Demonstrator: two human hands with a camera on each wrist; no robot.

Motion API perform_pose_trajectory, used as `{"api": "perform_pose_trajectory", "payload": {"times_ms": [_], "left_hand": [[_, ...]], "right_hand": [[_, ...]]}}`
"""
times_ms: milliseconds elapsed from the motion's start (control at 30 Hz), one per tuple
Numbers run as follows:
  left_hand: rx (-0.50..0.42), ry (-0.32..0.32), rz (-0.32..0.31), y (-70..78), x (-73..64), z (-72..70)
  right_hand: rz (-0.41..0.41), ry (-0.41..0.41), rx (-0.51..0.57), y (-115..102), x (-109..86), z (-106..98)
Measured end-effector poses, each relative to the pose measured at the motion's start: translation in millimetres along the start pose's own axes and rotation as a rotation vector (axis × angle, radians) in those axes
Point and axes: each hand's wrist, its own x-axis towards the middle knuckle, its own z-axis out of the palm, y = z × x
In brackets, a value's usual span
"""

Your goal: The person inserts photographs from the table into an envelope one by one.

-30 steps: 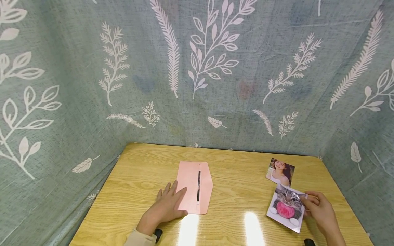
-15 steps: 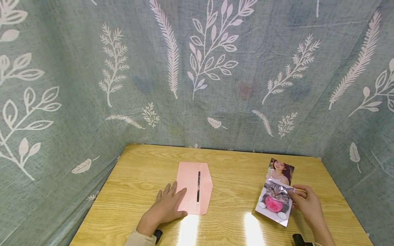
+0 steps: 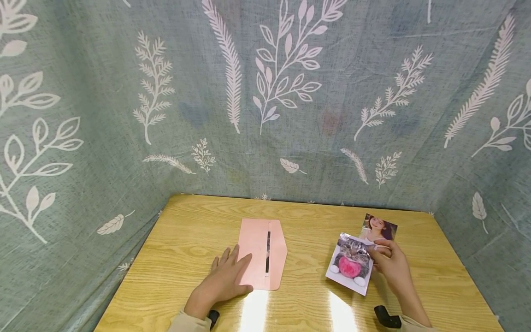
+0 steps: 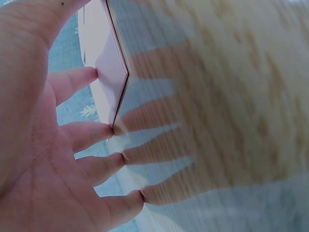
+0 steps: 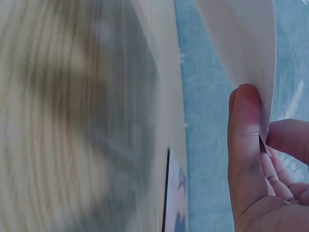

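A pink envelope (image 3: 258, 253) lies flat on the table, its pointed flap to the right and a dark strip showing through a slit beside the flap. Fingers spread, my left hand (image 3: 224, 279) rests at the envelope's left edge. In the left wrist view, the fingertips (image 4: 91, 73) touch the envelope and the tabletop. My right hand (image 3: 392, 263) pinches a photo of a grey cat with a pink round thing (image 3: 350, 263) by its right edge, thumb on one face and fingers on the other. The photo's pale back (image 5: 248, 43) rises off the table in the right wrist view.
A photo of a person in a white top (image 3: 377, 227) lies behind the right hand, partly covered by it. The wooden table (image 3: 199, 216) is enclosed by a grey-green leaf-patterned cloth (image 3: 249, 175). Bright light reflections streak the table's near side.
My right hand has carried the cat photo leftward and slightly away from me, from below the other photo to its left front. The left hand and envelope have stayed put.
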Motion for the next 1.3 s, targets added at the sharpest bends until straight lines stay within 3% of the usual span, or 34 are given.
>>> {"api": "perform_pose_trajectory", "payload": {"times_ms": [433,1300], "left_hand": [[-0.008,0.002,0.003,-1.6,-1.7,0.9],[0.013,0.016,0.006,1.6,-1.1,-2.3]], "right_hand": [[-0.06,-0.03,0.014,-7.1,10.2,29.1],[-0.072,-0.1,0.063,-18.0,18.3,68.0]]}}
